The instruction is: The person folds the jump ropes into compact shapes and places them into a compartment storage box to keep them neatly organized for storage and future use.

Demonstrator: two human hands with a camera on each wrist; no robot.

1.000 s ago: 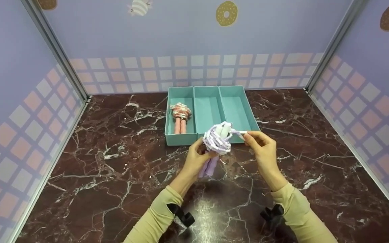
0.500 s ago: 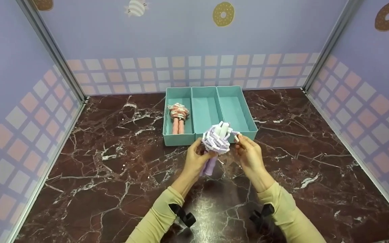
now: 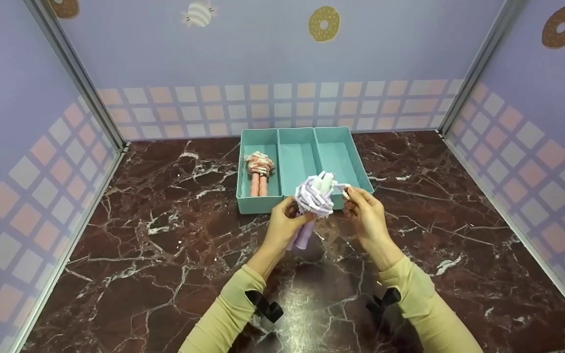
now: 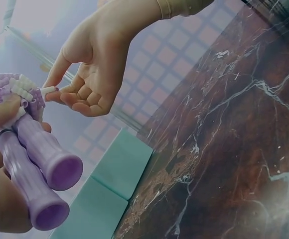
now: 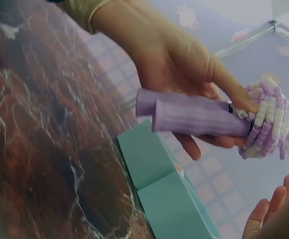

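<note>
My left hand (image 3: 282, 225) grips a beaded jump rope (image 3: 313, 197), its purple and white beads wound in a bundle around two purple handles (image 5: 199, 117). The handles' flared ends point toward the camera in the left wrist view, and two white pieces stick out of the bundle's far side in the head view. At the bundle's right, my right hand (image 3: 368, 215) pinches the short loose tail of beads (image 4: 50, 90) between thumb and index finger. The other fingers of that hand are loosely curled. The rope is held up, overlapping the tray's front edge in the head view.
Behind the hands, a teal tray (image 3: 262, 205) with three compartments stands on the dark marbled table (image 3: 155, 284). Its left compartment holds an orange and white beaded jump rope (image 3: 260, 167), wound up with its handles toward me. Lilac panels (image 3: 263, 44) enclose the back and sides.
My right hand has moved left toward the bundle, and the stretched tail of beads is now bent at the fingertips. The left hand keeps its grip and has lifted the bundle slightly.
</note>
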